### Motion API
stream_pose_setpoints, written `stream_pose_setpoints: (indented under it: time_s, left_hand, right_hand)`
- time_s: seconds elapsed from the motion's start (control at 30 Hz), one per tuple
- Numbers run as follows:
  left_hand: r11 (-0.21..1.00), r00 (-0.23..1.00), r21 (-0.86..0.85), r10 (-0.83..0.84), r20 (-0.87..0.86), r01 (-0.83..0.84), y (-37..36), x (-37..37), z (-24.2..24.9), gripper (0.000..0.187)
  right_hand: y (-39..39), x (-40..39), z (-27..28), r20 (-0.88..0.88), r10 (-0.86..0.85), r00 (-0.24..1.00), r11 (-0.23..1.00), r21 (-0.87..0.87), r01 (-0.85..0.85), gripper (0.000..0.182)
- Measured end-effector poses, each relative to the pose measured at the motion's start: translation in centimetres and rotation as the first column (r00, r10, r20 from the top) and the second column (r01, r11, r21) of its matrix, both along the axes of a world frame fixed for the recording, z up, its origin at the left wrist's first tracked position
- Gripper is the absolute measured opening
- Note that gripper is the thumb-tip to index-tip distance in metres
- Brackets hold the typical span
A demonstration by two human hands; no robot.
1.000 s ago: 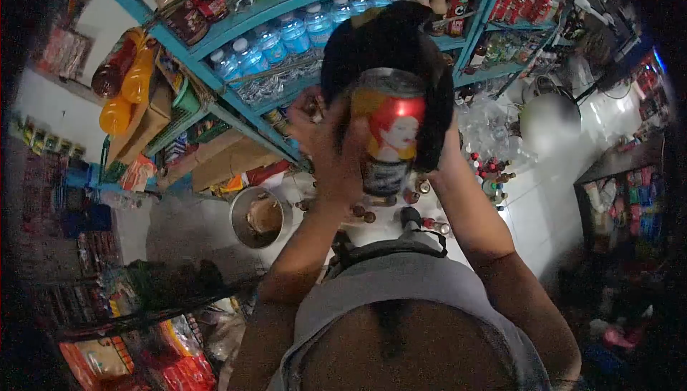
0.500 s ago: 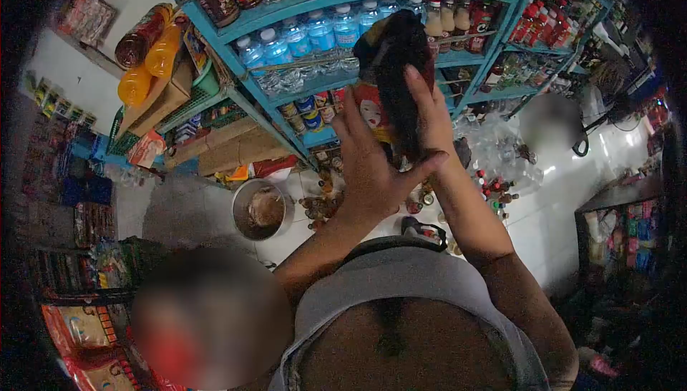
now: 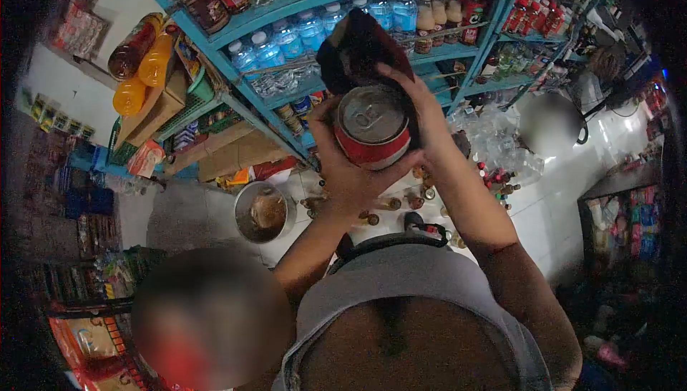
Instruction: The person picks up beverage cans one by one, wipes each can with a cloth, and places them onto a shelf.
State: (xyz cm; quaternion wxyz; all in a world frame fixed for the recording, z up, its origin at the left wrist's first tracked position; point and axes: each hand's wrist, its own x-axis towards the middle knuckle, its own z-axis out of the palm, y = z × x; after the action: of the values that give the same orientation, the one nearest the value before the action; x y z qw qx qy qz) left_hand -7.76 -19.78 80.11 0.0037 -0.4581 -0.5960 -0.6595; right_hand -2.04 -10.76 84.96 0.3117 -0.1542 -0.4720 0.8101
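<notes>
I hold a red drink can point(image 3: 371, 129) in front of me, its silver top tilted toward the camera. My left hand point(image 3: 342, 176) cups the can from the left and below. My right hand point(image 3: 422, 108) presses a dark cloth point(image 3: 354, 51) against the can's upper right side. The cloth bunches up behind the can and hides part of the shelf. Both forearms rise from my grey shirt at the bottom of the view.
Blue shelves point(image 3: 300, 1) carry water bottles point(image 3: 286, 36) and soda bottles. Cans, cardboard boxes and orange bottles point(image 3: 139, 65) sit at left. A metal pot point(image 3: 262, 212) and small bottles stand on the white floor. Another person point(image 3: 207, 319) is at lower left.
The can has tipped so its top faces the camera and has dropped lower. The cloth moved from the can's front to its upper back, and my left hand slid under the can.
</notes>
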Motion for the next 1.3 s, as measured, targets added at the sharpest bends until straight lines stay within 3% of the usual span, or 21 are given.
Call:
stream_pose_setpoints:
  time_s: [0.03, 0.07, 0.1, 0.13, 0.2, 0.23, 0.27, 0.33, 0.43, 0.53, 0.57, 0.6, 0.63, 0.7, 0.77, 0.83, 0.93, 1.07, 1.17, 1.23, 1.3]
  left_hand:
    - [1.000, 0.999, 0.018, 0.014, -0.049, -0.013, 0.1, -0.3, 0.0, 0.098]
    - [1.000, 0.999, 0.018, 0.009, -0.053, -0.008, 0.0, -0.7, 0.4, 0.098]
    - [0.995, 0.965, -0.039, 0.084, -0.247, -0.096, -0.3, -1.3, 1.1, 0.097]
    - [0.978, 0.890, -0.074, 0.145, -0.433, -0.195, -0.4, -1.8, 1.6, 0.097]
    - [0.980, 0.873, -0.075, 0.127, -0.472, -0.183, -0.4, -2.6, 1.7, 0.097]
    - [0.981, 0.853, -0.081, 0.111, -0.510, -0.176, -0.4, -2.8, 1.6, 0.097]
    - [0.981, 0.854, -0.086, 0.107, -0.509, -0.174, -0.1, -2.8, 1.3, 0.097]
    - [0.987, 0.941, 0.118, 0.143, -0.308, -0.111, 0.6, -3.0, 0.0, 0.105]
    - [0.955, 0.846, 0.285, 0.215, -0.489, -0.077, 1.4, -3.9, -1.8, 0.110]
    - [0.969, 0.930, 0.193, 0.210, -0.302, -0.156, 2.3, -1.4, -1.1, 0.094]
    - [0.968, 0.929, 0.193, 0.213, -0.301, -0.160, 1.9, -1.1, -0.6, 0.094]
    - [0.945, 0.861, 0.089, 0.323, -0.393, -0.314, 1.5, -0.7, -0.1, 0.096]
    - [0.884, 0.771, -0.001, 0.408, -0.489, -0.468, 1.2, -0.5, 0.1, 0.099]
    - [0.904, 0.806, -0.019, 0.371, -0.461, -0.427, 1.5, -1.2, 0.1, 0.096]
    - [0.924, 0.839, -0.034, 0.331, -0.433, -0.382, 1.7, -1.7, 0.1, 0.093]
    - [0.951, 0.878, 0.188, 0.299, -0.374, -0.244, 1.8, -2.2, -0.5, 0.088]
    - [0.917, 0.845, 0.352, 0.336, -0.417, -0.191, 2.0, -2.9, -1.8, 0.088]
    - [0.945, 0.803, 0.309, 0.267, -0.533, -0.109, 1.4, -2.9, -2.7, 0.091]
    - [0.955, 0.874, 0.296, 0.149, -0.462, -0.006, 1.5, -2.1, -3.0, 0.095]
    - [0.951, 0.967, 0.307, 0.032, -0.253, 0.049, 1.1, -1.4, -3.1, 0.095]
    - [0.982, 0.970, 0.190, 0.039, -0.240, 0.007, -0.1, -0.9, -2.1, 0.096]
  right_hand:
    - [0.0, 0.1, -0.9, -0.002, -0.005, 1.000, 1.000, 0.000, 0.005, 0.036]
    - [0.0, 0.1, -2.5, 0.032, 0.045, 0.998, 0.990, -0.135, -0.040, 0.039]
    - [-0.1, 0.1, -3.0, 0.058, 0.099, 0.993, 0.960, -0.268, -0.080, 0.043]
    - [-0.3, 0.2, -3.3, 0.057, 0.095, 0.994, 0.961, -0.266, -0.077, 0.043]
    - [-0.8, 0.2, -3.6, 0.156, 0.123, 0.980, 0.951, -0.302, -0.071, 0.050]
    - [0.1, -0.5, -5.0, 0.075, 0.223, 0.972, 0.929, -0.318, -0.188, 0.050]
    - [0.2, -0.4, -5.5, 0.076, 0.221, 0.972, 0.928, -0.322, -0.186, 0.050]
    - [-0.3, -0.3, -4.5, 0.105, 0.203, 0.973, 0.877, -0.462, -0.133, 0.050]
    - [0.6, -0.8, -6.1, 0.112, 0.178, 0.978, 0.895, -0.432, -0.113, 0.042]
    - [1.2, -1.9, -7.8, 0.018, 0.175, 0.984, 0.884, -0.444, -0.149, 0.037]
    - [1.2, -2.2, -8.0, -0.059, 0.167, 0.984, 0.868, -0.465, -0.175, 0.036]
    - [1.3, -2.5, -8.3, -0.058, 0.169, 0.984, 0.868, -0.465, -0.177, 0.036]
    - [1.3, -2.7, -8.5, -0.116, 0.165, 0.979, 0.872, -0.446, -0.200, 0.038]
    - [0.8, -2.5, -8.5, -0.171, 0.163, 0.972, 0.876, -0.427, -0.222, 0.041]
    - [-0.2, -1.6, -7.6, 0.013, 0.158, 0.987, 0.909, -0.392, -0.140, 0.047]
    - [0.2, -1.3, -8.3, 0.062, 0.177, 0.982, 0.920, -0.366, -0.143, 0.047]
    - [0.9, -1.4, -9.0, 0.180, 0.191, 0.965, 0.940, -0.315, -0.128, 0.046]
    - [1.1, -1.4, -9.1, 0.278, 0.181, 0.943, 0.956, -0.277, -0.101, 0.041]
    - [1.1, -1.4, -9.1, 0.323, 0.181, 0.929, 0.957, -0.274, -0.091, 0.037]
    - [0.9, -0.9, -8.3, 0.340, 0.177, 0.924, 0.958, -0.273, -0.083, 0.036]
    - [0.8, 0.5, -7.2, 0.284, 0.074, 0.956, 0.989, 0.106, -0.108, 0.035]
